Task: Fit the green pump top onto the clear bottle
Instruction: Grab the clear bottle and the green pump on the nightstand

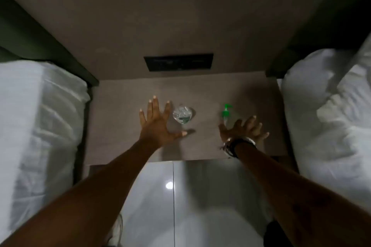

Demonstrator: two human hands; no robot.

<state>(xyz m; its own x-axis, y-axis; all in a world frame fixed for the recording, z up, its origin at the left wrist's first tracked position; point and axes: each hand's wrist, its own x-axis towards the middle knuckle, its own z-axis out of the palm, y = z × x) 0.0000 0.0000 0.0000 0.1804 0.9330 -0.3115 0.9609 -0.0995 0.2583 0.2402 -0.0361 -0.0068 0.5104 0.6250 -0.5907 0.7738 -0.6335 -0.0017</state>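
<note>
Two bare forearms reach forward over a glossy pale tiled floor (200, 196) toward a small grey-brown tabletop (124, 146) set between two beds with white bedding (40, 116). The left hand (158, 124) is spread flat with fingers wide, grasping nothing, just left of the clear plastic bottle (182, 115), which stands upright on the tabletop seen from above. The right hand (244, 129), with dark and silver bracelets (235, 144) at the wrist, is also open and empty, fingers splayed. The green plastic pump top (226, 113) lies on the tabletop just beyond its fingertips, apart from the bottle. Farther back, a dark rectangular switch panel (178, 62) sits on the wall.
</note>
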